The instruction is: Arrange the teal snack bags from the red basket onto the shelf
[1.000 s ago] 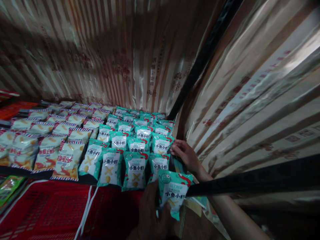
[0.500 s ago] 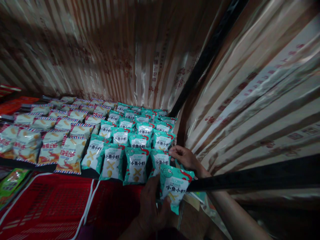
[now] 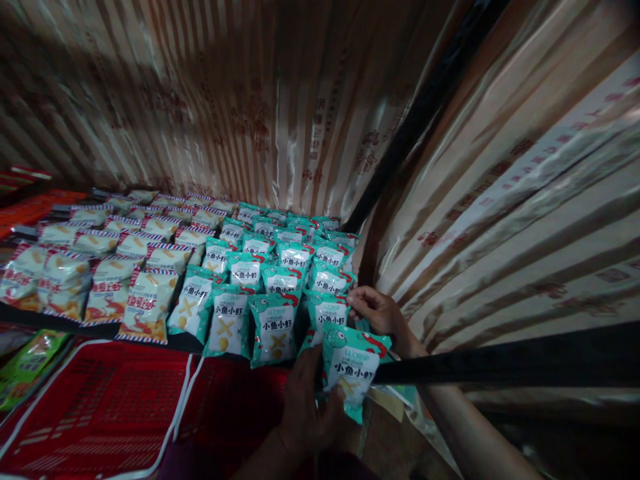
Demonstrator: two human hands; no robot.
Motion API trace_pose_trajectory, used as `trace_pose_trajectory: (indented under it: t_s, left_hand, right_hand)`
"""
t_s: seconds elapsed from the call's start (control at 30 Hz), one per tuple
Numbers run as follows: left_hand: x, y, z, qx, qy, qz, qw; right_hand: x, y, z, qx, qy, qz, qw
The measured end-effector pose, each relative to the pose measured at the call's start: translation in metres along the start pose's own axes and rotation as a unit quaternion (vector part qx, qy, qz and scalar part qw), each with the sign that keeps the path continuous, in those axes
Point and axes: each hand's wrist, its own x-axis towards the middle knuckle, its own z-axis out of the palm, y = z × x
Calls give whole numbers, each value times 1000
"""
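My left hand [image 3: 303, 407] is at the lower middle, its thumb over the lower front of a teal-and-white snack bag [image 3: 353, 367]. Its fingers reach up beside another teal snack bag [image 3: 327, 313] at the front right of the shelf. With fingertips pinched together, my right hand [image 3: 377, 312] grips the upper right edge of that second bag. The held bag tilts in front of it and hides its lower part. Several rows of matching teal bags [image 3: 245, 270] stand behind and to the left.
White-and-orange snack bags [image 3: 147, 300] fill the shelf further left. Red baskets [image 3: 120, 400] with white handles sit below the shelf's front edge. A dark metal bar [image 3: 500, 360] crosses at right, over my right forearm. Striped curtains [image 3: 225, 100] hang behind and to the right.
The view has shifted slightly, so the shelf sits a little further right. Both hands keep nearly the same place at the two front teal bags.
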Motion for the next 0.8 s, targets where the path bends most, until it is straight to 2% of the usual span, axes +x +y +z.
trace_pose_trajectory:
  t_s: [0.17,0.4,0.57,0.7,0.8]
  left_hand:
    - [1,-4,4,-36,-19,-24,999]
    - [0,-3,10,-39,5,-11,999]
    - [-1,-6,13,-32,14,-17,999]
    - [-4,-13,19,-42,7,-48,998]
    - [-4,-15,22,-33,10,-78,996]
  right_hand:
    - [-4,-3,-4,-81,28,-34,996]
    - [16,-4,-6,-123,151,-22,981]
    - [29,1,-5,-71,108,-33,991]
    - [34,1,-7,-31,123,-50,991]
    - [38,-2,-7,-27,111,-68,991]
